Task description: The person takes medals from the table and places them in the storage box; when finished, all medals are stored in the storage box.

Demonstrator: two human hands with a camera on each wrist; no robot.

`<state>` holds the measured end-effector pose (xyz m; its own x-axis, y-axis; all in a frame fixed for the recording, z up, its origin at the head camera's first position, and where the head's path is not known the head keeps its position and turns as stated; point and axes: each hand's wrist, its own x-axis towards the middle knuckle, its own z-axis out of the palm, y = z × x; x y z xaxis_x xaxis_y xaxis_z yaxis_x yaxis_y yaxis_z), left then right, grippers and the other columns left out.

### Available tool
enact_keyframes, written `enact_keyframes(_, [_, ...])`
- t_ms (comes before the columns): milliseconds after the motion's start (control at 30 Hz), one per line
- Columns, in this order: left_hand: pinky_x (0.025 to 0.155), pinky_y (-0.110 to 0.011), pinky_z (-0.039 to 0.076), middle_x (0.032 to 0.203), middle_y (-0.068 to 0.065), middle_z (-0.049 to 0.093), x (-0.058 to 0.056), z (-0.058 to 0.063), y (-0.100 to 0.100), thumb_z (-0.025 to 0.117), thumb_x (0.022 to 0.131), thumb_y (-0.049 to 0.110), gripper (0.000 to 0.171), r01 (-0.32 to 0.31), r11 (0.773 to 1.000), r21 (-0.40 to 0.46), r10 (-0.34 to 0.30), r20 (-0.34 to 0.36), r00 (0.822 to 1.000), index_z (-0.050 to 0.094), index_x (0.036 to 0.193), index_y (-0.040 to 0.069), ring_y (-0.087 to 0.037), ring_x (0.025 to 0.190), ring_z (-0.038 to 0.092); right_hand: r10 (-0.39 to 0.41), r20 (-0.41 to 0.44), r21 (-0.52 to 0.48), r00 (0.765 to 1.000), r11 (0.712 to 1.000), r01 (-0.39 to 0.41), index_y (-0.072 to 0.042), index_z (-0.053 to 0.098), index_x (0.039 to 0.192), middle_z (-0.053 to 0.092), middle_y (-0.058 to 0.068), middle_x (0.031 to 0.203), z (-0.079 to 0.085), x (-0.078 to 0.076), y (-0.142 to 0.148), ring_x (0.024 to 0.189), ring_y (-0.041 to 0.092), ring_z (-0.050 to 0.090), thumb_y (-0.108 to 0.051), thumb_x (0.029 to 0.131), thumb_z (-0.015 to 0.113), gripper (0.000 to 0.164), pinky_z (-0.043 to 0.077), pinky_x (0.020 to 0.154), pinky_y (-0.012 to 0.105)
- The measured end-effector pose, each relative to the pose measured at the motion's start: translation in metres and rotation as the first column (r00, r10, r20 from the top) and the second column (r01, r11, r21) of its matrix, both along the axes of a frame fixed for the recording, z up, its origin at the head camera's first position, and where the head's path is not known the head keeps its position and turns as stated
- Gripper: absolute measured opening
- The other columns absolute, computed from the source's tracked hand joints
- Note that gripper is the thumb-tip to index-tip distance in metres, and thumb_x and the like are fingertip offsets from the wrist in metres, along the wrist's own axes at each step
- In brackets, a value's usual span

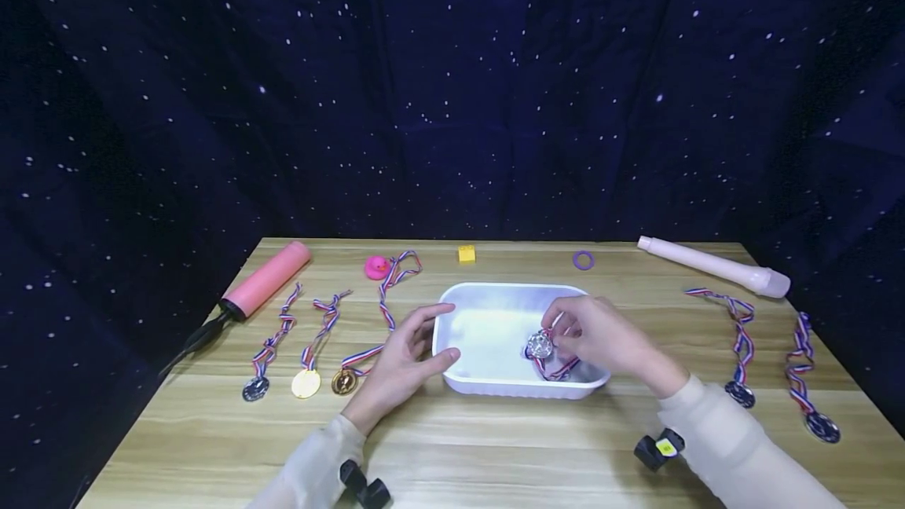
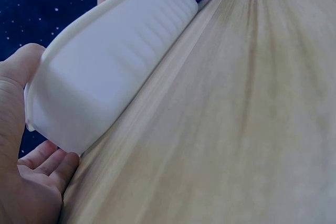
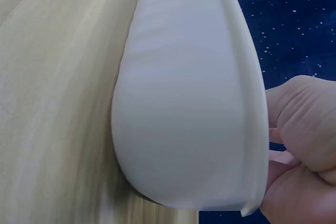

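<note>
A white plastic tub (image 1: 488, 388) stands on the table. At its left end my left hand (image 1: 404, 364) holds the rim, thumb and fingers spread along it. The left wrist view shows that hand's thumb (image 2: 23, 64) at the rim and its fingertips low by the tub's outer wall. My right hand (image 1: 601, 332) reaches into the tub's right side and pinches a silver medal (image 1: 540, 346) near its ribbon. The striped ribbon (image 1: 558, 371) lies in the tub below the medal. In the right wrist view the tub wall (image 3: 189, 103) hides the medal and my fingertips.
Left of the tub lie a silver medal (image 1: 255, 388), a gold medal (image 1: 306, 383), a bronze medal (image 1: 344, 381) and a pink pump (image 1: 272, 277). Behind are a pink duck (image 1: 377, 267), yellow block (image 1: 467, 254) and purple ring (image 1: 583, 260). A pale microphone-shaped object (image 1: 714, 264) and two medals (image 1: 740, 393) lie right.
</note>
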<state>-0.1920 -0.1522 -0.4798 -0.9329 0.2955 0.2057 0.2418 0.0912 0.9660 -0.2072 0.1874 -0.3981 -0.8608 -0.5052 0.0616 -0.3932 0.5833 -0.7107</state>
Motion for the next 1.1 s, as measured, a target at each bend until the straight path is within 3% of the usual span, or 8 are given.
enact_keyframes(133, [0.122,-0.043,0.051,0.158,-0.020,0.059,0.001,0.001,0.000,0.086,0.097,0.008,0.067,0.006,1.000,0.010,-0.006,0.000,1.000,0.058,0.158,0.019,-0.036,0.145,0.060,-0.013,-0.048,0.036,0.999,0.999,0.015,0.000,0.075,0.119,0.081,0.010,0.103,0.003,0.000,-0.001,0.086,0.014,0.077,0.005,0.095,0.078,0.024,0.064,0.076,0.030])
enact_keyframes(333, [0.123,-0.052,0.051,0.156,-0.024,0.059,0.001,0.000,0.001,0.085,0.097,0.005,0.068,0.017,0.999,0.032,-0.018,0.003,1.000,0.057,0.158,0.016,-0.041,0.143,0.061,-0.048,-0.101,0.005,0.994,0.999,0.049,-0.001,0.074,0.128,0.079,0.019,0.125,0.012,0.004,0.004,0.098,0.022,0.079,0.001,0.097,0.080,0.032,0.067,0.084,0.035])
enact_keyframes(533, [0.123,-0.050,0.051,0.157,-0.022,0.060,0.001,0.001,0.001,0.084,0.098,0.007,0.067,0.012,0.999,0.031,-0.012,0.021,1.000,0.058,0.158,0.019,-0.039,0.144,0.061,-0.138,-0.149,-0.058,0.979,0.990,0.130,-0.007,0.074,0.135,0.079,0.015,0.128,0.023,0.010,0.017,0.105,0.024,0.079,-0.005,0.099,0.083,0.037,0.067,0.089,0.039])
enact_keyframes(700, [0.124,-0.053,0.049,0.157,-0.022,0.060,0.000,0.000,0.001,0.085,0.098,0.006,0.067,0.012,1.000,0.029,-0.012,0.015,1.000,0.057,0.158,0.018,-0.040,0.145,0.060,-0.208,-0.220,-0.164,0.953,0.971,0.174,-0.006,0.070,0.140,0.078,0.013,0.130,0.026,0.015,0.035,0.111,0.029,0.076,-0.005,0.098,0.085,0.045,0.065,0.090,0.030])
enact_keyframes(900, [0.125,-0.055,0.048,0.157,-0.023,0.059,-0.001,-0.001,0.000,0.086,0.097,0.008,0.068,0.006,1.000,0.014,-0.006,0.005,1.000,0.058,0.158,0.018,-0.041,0.145,0.059,-0.277,-0.320,-0.248,0.906,0.947,0.202,-0.008,0.070,0.142,0.076,0.010,0.134,0.029,0.022,0.059,0.116,0.011,0.071,-0.002,0.094,0.088,0.051,0.057,0.091,0.013])
enact_keyframes(1100, [0.125,-0.056,0.048,0.157,-0.022,0.060,0.000,0.000,0.000,0.086,0.097,0.007,0.068,0.002,1.000,0.008,-0.002,0.003,1.000,0.058,0.158,0.019,-0.040,0.145,0.060,-0.329,-0.361,-0.292,0.872,0.929,0.229,-0.008,0.068,0.144,0.073,-0.005,0.135,0.032,0.029,0.086,0.117,0.001,0.069,0.005,0.091,0.088,0.059,0.054,0.092,0.009])
